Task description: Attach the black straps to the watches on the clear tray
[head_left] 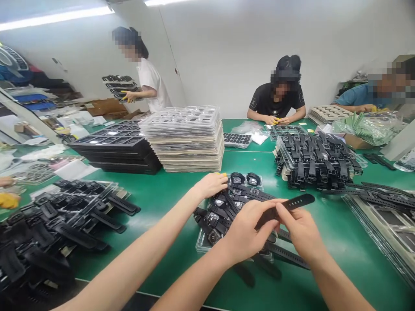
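Bright, even light from ceiling tubes (pixel 55 17), soft shadows, wide-angle bending at edges, corners perhaps slightly blurred.

Stacked clear trays (pixel 185 137) mid-table (pixel 181 185), black trays (pixel 115 149) beside them, heaped watches (pixel 316 160) right, three people working behind.

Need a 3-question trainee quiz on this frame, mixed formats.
1. True or false: the wearer's left hand and right hand both hold one black strap.
2. What colour is the table? A red, B green, C white.
3. What does the co-worker's hand touch?
Key: 1 true; 2 B; 3 the watches in the clear tray in front of the wearer.
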`<action>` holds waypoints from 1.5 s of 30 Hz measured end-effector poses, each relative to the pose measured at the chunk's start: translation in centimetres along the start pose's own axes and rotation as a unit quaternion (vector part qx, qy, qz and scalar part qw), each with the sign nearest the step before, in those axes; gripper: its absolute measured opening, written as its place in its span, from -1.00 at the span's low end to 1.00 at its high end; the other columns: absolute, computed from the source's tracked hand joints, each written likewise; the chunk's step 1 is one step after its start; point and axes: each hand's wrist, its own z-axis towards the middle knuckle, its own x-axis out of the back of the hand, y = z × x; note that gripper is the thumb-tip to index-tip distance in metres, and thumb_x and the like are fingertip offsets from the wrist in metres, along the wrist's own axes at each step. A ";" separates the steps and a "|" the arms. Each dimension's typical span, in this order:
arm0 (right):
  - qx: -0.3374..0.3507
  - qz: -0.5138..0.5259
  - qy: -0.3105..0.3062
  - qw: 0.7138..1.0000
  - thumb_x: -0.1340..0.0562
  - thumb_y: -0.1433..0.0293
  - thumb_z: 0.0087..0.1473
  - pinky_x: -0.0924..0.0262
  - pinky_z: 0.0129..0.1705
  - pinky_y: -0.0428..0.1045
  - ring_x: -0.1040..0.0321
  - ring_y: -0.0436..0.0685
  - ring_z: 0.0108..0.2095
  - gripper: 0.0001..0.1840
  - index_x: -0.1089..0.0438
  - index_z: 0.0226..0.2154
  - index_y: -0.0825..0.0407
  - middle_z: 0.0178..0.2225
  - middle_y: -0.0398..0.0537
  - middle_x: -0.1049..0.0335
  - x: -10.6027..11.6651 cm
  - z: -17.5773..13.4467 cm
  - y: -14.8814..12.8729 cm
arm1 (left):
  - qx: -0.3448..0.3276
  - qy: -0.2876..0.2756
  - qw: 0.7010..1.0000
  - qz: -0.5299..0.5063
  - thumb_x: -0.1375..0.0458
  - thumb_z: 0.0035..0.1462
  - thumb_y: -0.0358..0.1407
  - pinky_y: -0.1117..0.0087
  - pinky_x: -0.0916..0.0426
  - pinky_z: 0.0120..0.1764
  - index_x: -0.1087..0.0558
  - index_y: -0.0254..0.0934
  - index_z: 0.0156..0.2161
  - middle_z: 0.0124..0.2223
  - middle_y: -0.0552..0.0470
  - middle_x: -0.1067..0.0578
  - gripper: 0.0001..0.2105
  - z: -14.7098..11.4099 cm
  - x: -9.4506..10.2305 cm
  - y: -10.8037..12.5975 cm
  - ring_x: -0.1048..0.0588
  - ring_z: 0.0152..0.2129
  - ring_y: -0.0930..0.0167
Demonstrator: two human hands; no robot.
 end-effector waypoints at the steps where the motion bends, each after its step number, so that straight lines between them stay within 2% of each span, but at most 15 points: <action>1: 0.000 0.039 0.016 0.999 -0.35 0.00 0.14 -0.28 -0.46 -0.06 -0.31 0.05 -0.50 -0.58 -0.57 -0.26 0.03 -0.47 -0.08 -0.44 0.1 0.1 0.2 | -0.007 0.008 1.000 0.002 -0.20 0.27 -0.42 0.31 -0.36 0.06 -0.38 -0.16 0.17 0.05 -0.03 -0.57 -0.62 0.0 -0.1 -0.3 -0.52 -0.06 0.35; 4: -0.032 0.124 0.056 0.990 -0.43 -0.01 0.03 -0.29 -0.50 -0.08 -0.34 0.04 -0.53 -0.55 -0.57 -0.27 0.04 -0.51 -0.09 -0.44 0.4 0.2 0.8 | -0.009 0.049 0.999 0.008 -0.26 0.23 -0.38 0.30 -0.37 0.01 -0.43 -0.17 0.07 -0.05 0.00 -0.60 -0.69 -0.5 -0.5 -1.4 -0.54 -0.13 0.34; 6: -0.060 0.140 0.064 0.986 -0.46 -0.01 0.00 -0.29 -0.51 -0.08 -0.36 0.04 -0.54 -0.53 -0.58 -0.28 0.05 -0.55 -0.10 -0.42 0.5 -0.1 1.0 | -0.004 0.052 0.999 0.002 -0.29 0.21 -0.35 0.29 -0.38 -0.04 -0.44 -0.18 0.04 -0.08 -0.01 -0.61 -0.70 -0.9 -0.8 -1.9 -0.55 -0.16 0.33; 11: -0.081 0.116 0.028 0.990 -0.43 0.01 0.05 -0.30 -0.44 -0.06 -0.38 0.05 -0.51 -0.57 -0.56 -0.25 0.04 -0.49 -0.08 -0.48 0.2 -0.7 1.8 | 0.001 0.041 0.999 -0.003 -0.28 0.22 -0.33 0.26 -0.34 -0.07 -0.43 -0.18 0.03 -0.13 0.01 -0.64 -0.72 -1.5 -1.1 -2.2 -0.54 -0.24 0.34; 17: -0.058 0.100 0.037 0.993 -0.38 0.00 0.11 -0.34 -0.40 -0.03 -0.38 0.06 -0.48 -0.58 -0.56 -0.24 0.03 -0.41 -0.06 -0.49 0.2 -0.8 2.6 | 0.016 0.065 0.998 0.010 -0.27 0.22 -0.36 0.26 -0.32 -0.13 -0.46 -0.19 0.01 -0.27 0.04 -0.63 -0.74 -1.8 -1.5 -2.4 -0.50 -0.33 0.35; 19: -0.048 0.089 0.030 0.994 -0.34 0.00 0.16 -0.36 -0.38 -0.02 -0.37 0.07 -0.46 -0.57 -0.56 -0.22 0.03 -0.37 -0.04 -0.50 0.2 -0.9 2.6 | 0.039 0.064 0.997 -0.012 -0.28 0.21 -0.35 0.26 -0.33 -0.12 -0.47 -0.18 0.04 -0.25 0.03 -0.63 -0.71 -1.9 -1.6 -2.4 -0.50 -0.31 0.35; 21: -0.038 0.066 0.012 0.997 -0.29 0.01 0.22 -0.36 -0.35 -0.01 -0.37 0.07 -0.44 -0.58 -0.55 -0.19 0.03 -0.38 -0.04 -0.48 0.3 -1.1 2.5 | 0.104 0.060 0.989 -0.086 -0.25 0.23 -0.31 0.27 -0.35 -0.11 -0.49 -0.17 0.05 -0.16 -0.01 -0.62 -0.72 -1.8 -1.6 -2.4 -0.51 -0.26 0.34; 23: -0.029 0.042 -0.012 0.999 -0.27 0.03 0.25 -0.35 -0.34 -0.02 -0.35 0.08 -0.43 -0.60 -0.53 -0.14 0.01 -0.42 -0.08 -0.43 0.2 -1.2 2.1 | 0.208 0.058 0.951 -0.220 -0.22 0.26 -0.21 0.34 -0.38 -0.20 -0.51 -0.20 0.01 -0.20 -0.02 -0.60 -0.75 -1.5 -1.7 -2.3 -0.50 -0.34 0.38; 26: -0.023 0.004 -0.009 1.000 -0.29 0.05 0.22 -0.30 -0.39 -0.05 -0.30 0.07 -0.43 -0.64 -0.52 -0.14 -0.03 -0.42 -0.12 -0.38 0.1 -1.0 1.3 | 0.340 0.043 0.832 -0.437 -0.23 0.23 -0.02 0.52 -0.20 -0.50 -0.50 -0.30 -0.08 -0.51 0.13 -0.37 -0.64 -1.1 -2.0 -2.3 -0.27 -0.60 0.53; 28: -0.030 -0.009 0.003 1.000 -0.33 0.03 0.17 -0.24 -0.44 -0.06 -0.27 0.05 -0.45 -0.64 -0.52 -0.21 -0.02 -0.40 -0.12 -0.38 0.1 -0.7 0.9 | 0.373 0.012 0.766 -0.524 -0.24 0.19 0.04 0.56 -0.05 -0.57 -0.50 -0.33 -0.17 -0.58 0.21 -0.18 -0.59 -1.0 -2.4 -2.3 -0.13 -0.65 0.57; 30: -0.051 0.004 -0.014 0.999 -0.35 0.00 0.12 -0.18 -0.48 -0.08 -0.23 0.03 -0.48 -0.59 -0.51 -0.28 0.01 -0.42 -0.12 -0.36 0.1 -0.4 0.8 | 0.377 -0.017 0.732 -0.567 -0.24 0.18 0.04 0.55 -0.04 -0.57 -0.49 -0.34 -0.26 -0.57 0.19 -0.17 -0.60 -1.1 -2.8 -2.4 -0.10 -0.65 0.57; 32: -0.072 0.028 -0.030 0.997 -0.37 -0.01 0.09 -0.11 -0.52 -0.10 -0.17 0.01 -0.51 -0.58 -0.48 -0.35 0.02 -0.48 -0.15 -0.32 0.2 -0.2 0.9 | 0.370 -0.024 0.719 -0.588 -0.25 0.19 0.01 0.54 -0.06 -0.55 -0.48 -0.34 -0.30 -0.55 0.17 -0.20 -0.62 -1.3 -3.2 -2.5 -0.09 -0.64 0.57; 36: -0.078 0.048 -0.011 0.996 -0.38 0.03 0.11 -0.03 -0.55 -0.12 -0.07 -0.03 -0.55 -0.61 -0.40 -0.41 0.01 -0.54 -0.22 -0.22 0.3 -0.5 1.5 | 0.356 -0.027 0.715 -0.602 -0.24 0.21 0.00 0.54 0.01 -0.56 -0.46 -0.34 -0.33 -0.58 0.20 -0.13 -0.63 -1.8 -3.5 -2.7 -0.05 -0.64 0.56; 42: -0.073 0.048 -0.013 0.996 -0.35 0.04 0.15 -0.13 -0.51 -0.10 -0.15 -0.01 -0.54 -0.61 -0.40 -0.39 0.01 -0.54 -0.21 -0.24 0.1 -0.8 1.7 | 0.371 -0.034 0.709 -0.599 -0.24 0.20 0.01 0.51 -0.04 -0.51 -0.42 -0.34 -0.39 -0.56 0.19 -0.13 -0.60 -2.0 -3.6 -2.9 -0.09 -0.62 0.56; 45: -0.072 0.055 0.002 0.996 -0.36 0.02 0.14 -0.15 -0.50 -0.10 -0.16 -0.01 -0.55 -0.59 -0.39 -0.41 0.01 -0.57 -0.23 -0.21 -0.1 -0.8 1.6 | 0.378 -0.021 0.721 -0.581 -0.28 0.15 0.01 0.51 -0.08 -0.50 -0.46 -0.35 -0.39 -0.57 0.17 -0.20 -0.60 -1.8 -3.6 -2.7 -0.13 -0.62 0.56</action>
